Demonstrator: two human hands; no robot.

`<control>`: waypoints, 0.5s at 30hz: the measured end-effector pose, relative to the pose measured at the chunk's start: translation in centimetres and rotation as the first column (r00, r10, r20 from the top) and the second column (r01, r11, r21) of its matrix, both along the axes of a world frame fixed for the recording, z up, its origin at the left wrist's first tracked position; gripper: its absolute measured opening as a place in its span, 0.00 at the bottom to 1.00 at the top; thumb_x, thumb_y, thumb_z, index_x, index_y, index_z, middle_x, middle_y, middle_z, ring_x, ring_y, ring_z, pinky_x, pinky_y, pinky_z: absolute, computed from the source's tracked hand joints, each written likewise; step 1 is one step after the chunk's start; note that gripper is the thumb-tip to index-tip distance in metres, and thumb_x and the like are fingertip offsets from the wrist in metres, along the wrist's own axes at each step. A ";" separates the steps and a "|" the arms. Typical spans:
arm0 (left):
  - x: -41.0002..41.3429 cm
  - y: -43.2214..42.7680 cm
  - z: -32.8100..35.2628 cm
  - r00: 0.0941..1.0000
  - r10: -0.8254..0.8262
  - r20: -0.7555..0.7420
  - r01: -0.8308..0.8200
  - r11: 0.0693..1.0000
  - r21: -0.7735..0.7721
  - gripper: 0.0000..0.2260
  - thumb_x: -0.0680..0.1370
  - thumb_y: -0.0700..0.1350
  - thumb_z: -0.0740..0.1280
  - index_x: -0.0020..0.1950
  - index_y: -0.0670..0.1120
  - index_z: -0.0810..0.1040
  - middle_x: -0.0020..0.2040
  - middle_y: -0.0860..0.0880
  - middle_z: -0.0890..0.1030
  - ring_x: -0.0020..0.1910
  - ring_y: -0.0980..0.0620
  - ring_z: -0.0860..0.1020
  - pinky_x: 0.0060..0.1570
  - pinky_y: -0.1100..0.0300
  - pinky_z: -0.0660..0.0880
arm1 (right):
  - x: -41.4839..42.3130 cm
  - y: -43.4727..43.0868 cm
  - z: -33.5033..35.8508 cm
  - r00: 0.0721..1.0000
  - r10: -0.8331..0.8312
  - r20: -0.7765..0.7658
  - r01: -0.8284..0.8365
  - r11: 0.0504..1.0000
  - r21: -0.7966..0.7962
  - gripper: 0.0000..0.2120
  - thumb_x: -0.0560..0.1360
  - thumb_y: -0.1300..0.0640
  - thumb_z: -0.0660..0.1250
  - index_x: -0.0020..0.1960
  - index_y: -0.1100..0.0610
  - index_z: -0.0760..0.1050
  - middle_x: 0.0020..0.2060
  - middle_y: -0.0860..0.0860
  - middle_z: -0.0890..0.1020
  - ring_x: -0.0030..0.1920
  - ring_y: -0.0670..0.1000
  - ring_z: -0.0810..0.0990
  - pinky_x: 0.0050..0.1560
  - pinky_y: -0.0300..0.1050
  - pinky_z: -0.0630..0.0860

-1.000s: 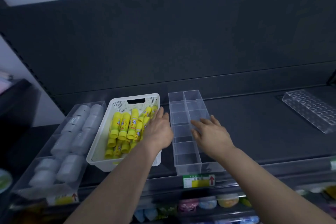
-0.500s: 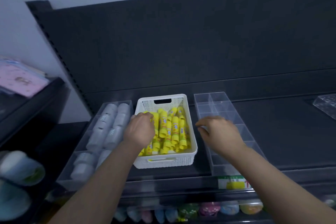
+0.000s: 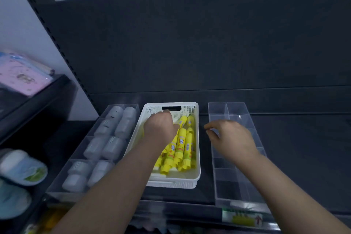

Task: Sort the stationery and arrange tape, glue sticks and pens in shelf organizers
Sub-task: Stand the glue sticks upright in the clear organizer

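Glue sticks point(image 3: 180, 144), yellow, lie heaped lengthwise in a white basket point(image 3: 196, 175) at the middle of the shelf point(image 3: 303, 148). The basket runs from near the back edge almost to the front edge, with its handle slot at the far end. Just left of it stands a clear tray point(image 3: 133, 105) split into three sections, each holding pale bottles point(image 3: 114, 129) lying on their sides in pairs. Just right of the basket, apart from it, stands a long clear organizer point(image 3: 235, 108), and the dark shelf shows through its small compartments. The left hand point(image 3: 160, 129) reaches into the far end of the basket with its fingers curled downward over the sticks. Its back hides the fingertips, so I cannot tell whether its grip has closed on a stick. The right hand point(image 3: 231, 137) hovers over the organizer's left wall, its grip loose, fingers lightly curled with nothing in them. The right forearm covers part of the organizer's middle compartments. A label point(image 3: 243, 218) sits on the shelf's front edge below the organizer, its print too blurred to read. At the left, a pink pack point(image 3: 22, 76) lies on a side shelf point(image 3: 47, 99), cut off by the frame. Below it are blurred pale packs point(image 3: 20, 167) whose contents cannot be made out.
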State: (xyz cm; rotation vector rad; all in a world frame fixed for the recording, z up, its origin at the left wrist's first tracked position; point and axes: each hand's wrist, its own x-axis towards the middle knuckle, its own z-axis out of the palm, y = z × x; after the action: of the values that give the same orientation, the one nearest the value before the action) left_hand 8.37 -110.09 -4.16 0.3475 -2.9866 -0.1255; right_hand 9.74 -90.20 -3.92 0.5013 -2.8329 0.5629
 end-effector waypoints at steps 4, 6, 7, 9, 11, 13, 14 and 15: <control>-0.7 0.3 -0.3 1.000 0.015 0.009 -0.016 0.997 0.076 0.13 0.75 0.51 0.66 0.53 0.43 0.74 0.54 0.47 0.79 0.56 0.44 0.76 0.46 0.57 0.69 | -1.3 -0.5 0.0 0.999 0.042 0.005 -0.042 0.999 0.006 0.11 0.77 0.50 0.60 0.55 0.43 0.78 0.49 0.46 0.82 0.52 0.52 0.79 0.42 0.44 0.72; -0.6 -0.7 0.4 0.996 0.081 -0.042 -0.065 0.954 0.292 0.13 0.75 0.52 0.66 0.51 0.43 0.78 0.50 0.47 0.80 0.53 0.44 0.77 0.48 0.56 0.72 | -1.7 -1.5 0.1 0.997 0.075 0.026 -0.076 0.997 0.021 0.12 0.77 0.50 0.59 0.56 0.43 0.78 0.49 0.46 0.82 0.53 0.52 0.78 0.42 0.43 0.71; -0.4 -1.5 0.9 0.990 0.115 -0.084 -0.071 0.908 0.412 0.11 0.75 0.51 0.67 0.46 0.44 0.79 0.44 0.46 0.81 0.49 0.43 0.78 0.46 0.55 0.73 | -1.8 -2.1 0.2 0.995 0.096 0.035 -0.097 0.995 0.025 0.12 0.77 0.50 0.59 0.57 0.43 0.78 0.50 0.46 0.82 0.53 0.52 0.77 0.43 0.44 0.72; 0.0 -3.7 1.8 0.966 0.193 -0.171 -0.049 0.790 0.611 0.11 0.75 0.49 0.68 0.40 0.43 0.78 0.35 0.46 0.80 0.41 0.42 0.78 0.43 0.54 0.75 | -2.2 -3.8 0.4 0.990 0.128 0.055 -0.129 0.991 0.028 0.12 0.76 0.50 0.60 0.57 0.44 0.78 0.51 0.46 0.82 0.54 0.53 0.77 0.45 0.45 0.73; 0.5 -6.3 2.4 0.933 0.259 -0.251 -0.019 0.731 0.682 0.09 0.76 0.48 0.68 0.43 0.42 0.80 0.38 0.43 0.82 0.44 0.40 0.80 0.46 0.50 0.77 | -2.6 -5.8 0.5 0.987 0.136 0.087 -0.140 0.989 0.041 0.13 0.75 0.51 0.61 0.57 0.44 0.77 0.51 0.47 0.82 0.55 0.53 0.77 0.48 0.45 0.73; 0.9 -8.6 2.8 0.924 0.259 -0.283 -0.004 0.744 0.668 0.08 0.76 0.46 0.67 0.40 0.43 0.79 0.37 0.43 0.81 0.43 0.39 0.79 0.45 0.51 0.76 | -2.9 -7.9 0.3 0.982 0.130 0.137 -0.137 0.990 0.045 0.14 0.75 0.51 0.61 0.59 0.44 0.76 0.52 0.47 0.82 0.57 0.53 0.77 0.50 0.46 0.73; 1.0 -9.3 2.9 0.935 0.238 -0.262 -0.008 0.755 0.655 0.09 0.75 0.46 0.67 0.36 0.44 0.77 0.33 0.44 0.78 0.40 0.39 0.77 0.43 0.52 0.74 | -3.1 -8.9 0.2 0.977 0.124 0.172 -0.135 0.990 0.050 0.15 0.74 0.50 0.61 0.60 0.44 0.75 0.53 0.47 0.82 0.57 0.53 0.77 0.51 0.46 0.73; 1.0 -9.7 2.8 0.950 0.208 -0.233 -0.009 0.765 0.644 0.10 0.75 0.46 0.67 0.35 0.45 0.75 0.31 0.44 0.76 0.38 0.39 0.75 0.41 0.53 0.73 | -3.2 -10.0 0.0 0.972 0.119 0.201 -0.133 0.989 0.058 0.16 0.74 0.50 0.61 0.62 0.44 0.74 0.54 0.47 0.81 0.58 0.54 0.77 0.52 0.46 0.73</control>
State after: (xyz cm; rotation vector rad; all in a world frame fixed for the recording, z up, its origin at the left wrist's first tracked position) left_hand 9.35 -119.81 -1.36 0.5141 -2.5237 -1.0973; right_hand 6.51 -100.17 -3.89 0.6786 -3.0340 0.5651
